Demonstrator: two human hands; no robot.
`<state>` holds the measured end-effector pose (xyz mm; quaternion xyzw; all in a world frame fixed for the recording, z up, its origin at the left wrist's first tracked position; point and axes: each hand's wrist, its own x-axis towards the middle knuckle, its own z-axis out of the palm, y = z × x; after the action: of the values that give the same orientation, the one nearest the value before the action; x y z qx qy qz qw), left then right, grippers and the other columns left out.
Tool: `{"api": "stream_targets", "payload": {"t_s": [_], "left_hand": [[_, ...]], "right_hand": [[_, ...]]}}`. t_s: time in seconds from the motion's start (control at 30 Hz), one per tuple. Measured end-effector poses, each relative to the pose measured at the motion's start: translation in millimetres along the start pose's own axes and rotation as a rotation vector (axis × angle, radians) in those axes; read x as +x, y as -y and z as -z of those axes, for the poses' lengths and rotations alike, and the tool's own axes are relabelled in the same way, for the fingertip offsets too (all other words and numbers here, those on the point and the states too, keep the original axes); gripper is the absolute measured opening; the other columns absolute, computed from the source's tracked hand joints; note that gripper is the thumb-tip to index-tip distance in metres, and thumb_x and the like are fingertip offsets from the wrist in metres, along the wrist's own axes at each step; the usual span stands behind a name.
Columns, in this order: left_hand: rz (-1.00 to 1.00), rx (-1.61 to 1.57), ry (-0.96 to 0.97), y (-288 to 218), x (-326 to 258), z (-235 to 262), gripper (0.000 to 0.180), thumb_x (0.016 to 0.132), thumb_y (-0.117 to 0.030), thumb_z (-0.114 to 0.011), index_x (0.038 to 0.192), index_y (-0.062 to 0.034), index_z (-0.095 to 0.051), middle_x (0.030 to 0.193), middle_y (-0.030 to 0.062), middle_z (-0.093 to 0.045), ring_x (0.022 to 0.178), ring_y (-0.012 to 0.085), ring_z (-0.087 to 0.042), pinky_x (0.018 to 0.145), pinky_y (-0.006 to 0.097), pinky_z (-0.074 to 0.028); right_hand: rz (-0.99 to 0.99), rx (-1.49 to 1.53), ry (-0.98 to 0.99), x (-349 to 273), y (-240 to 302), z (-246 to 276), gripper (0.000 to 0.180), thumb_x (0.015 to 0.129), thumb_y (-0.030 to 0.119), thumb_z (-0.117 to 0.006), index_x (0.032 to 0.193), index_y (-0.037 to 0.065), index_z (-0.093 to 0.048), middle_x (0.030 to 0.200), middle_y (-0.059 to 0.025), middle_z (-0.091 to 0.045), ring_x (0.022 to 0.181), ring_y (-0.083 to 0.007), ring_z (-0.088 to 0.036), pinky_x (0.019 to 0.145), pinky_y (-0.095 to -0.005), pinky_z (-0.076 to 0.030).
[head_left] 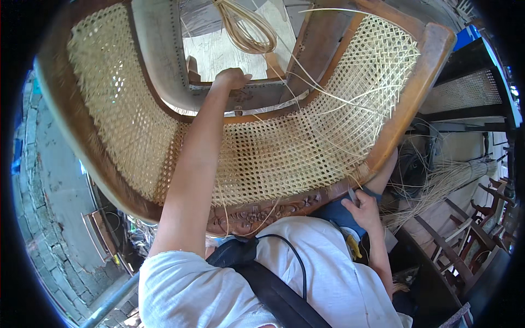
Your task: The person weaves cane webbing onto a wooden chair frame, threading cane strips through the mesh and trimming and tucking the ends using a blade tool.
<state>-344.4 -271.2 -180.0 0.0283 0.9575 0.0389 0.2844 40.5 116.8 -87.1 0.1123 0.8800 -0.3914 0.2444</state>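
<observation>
A curved wooden chair (pixel 399 128) with woven cane panels (pixel 273 156) lies across my front, its carved rail against my lap. My left arm reaches over the cane, and my left hand (pixel 232 79) is closed on the chair's inner rail (pixel 254 95), fingers partly hidden. Low at the right, beside the wooden edge, my right hand (pixel 363 210) closes round a thin grey pointed tool (pixel 351 193), mostly covered by the fingers. Long loose cane strands (pixel 311 82) trail over the right part of the weave, where some ends stick up.
A coiled bundle of cane (pixel 246 30) hangs over the chair's opening. More loose cane (pixel 443 183) is heaped at the right, near a dark frame with a cane panel (pixel 462 93) and wooden chair parts (pixel 470 235). A grey pipe (pixel 112 300) runs at the lower left.
</observation>
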Motion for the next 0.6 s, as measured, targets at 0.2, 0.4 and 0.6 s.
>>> {"api": "stream_targets", "payload": {"t_s": [0.2,0.4,0.6], "left_hand": [[-0.103,-0.056,0.206,12,37,-2,0.043,0.082,-0.04,-0.059,0.102,-0.0046,-0.072,0.109,0.0195,-0.068,0.101,0.0332,-0.065,0.089,0.043,-0.048],[0.129,-0.332,0.485,25,53,9,0.03,0.08,-0.037,-0.071,0.093,-0.01,-0.075,0.095,0.0052,-0.072,0.077,0.0175,-0.062,0.073,0.036,-0.049],[0.008,-0.287,0.417,28,55,-4,0.03,0.078,-0.036,-0.072,0.09,-0.0095,-0.075,0.084,0.0066,-0.072,0.068,0.0178,-0.061,0.069,0.038,-0.048]], "right_hand": [[-0.015,0.048,0.033,16,4,7,0.036,0.077,0.027,-0.077,0.072,0.0,-0.053,0.058,-0.0129,-0.054,0.05,-0.0235,-0.05,0.051,-0.0364,-0.041],[0.003,0.1,0.033,16,6,9,0.029,0.077,0.026,-0.076,0.081,0.002,-0.06,0.056,-0.0118,-0.053,0.048,-0.0207,-0.048,0.05,-0.0352,-0.04],[-0.038,0.082,0.044,18,15,10,0.025,0.078,0.022,-0.076,0.079,0.002,-0.061,0.055,-0.0101,-0.051,0.047,-0.0186,-0.046,0.049,-0.0336,-0.04]]}}
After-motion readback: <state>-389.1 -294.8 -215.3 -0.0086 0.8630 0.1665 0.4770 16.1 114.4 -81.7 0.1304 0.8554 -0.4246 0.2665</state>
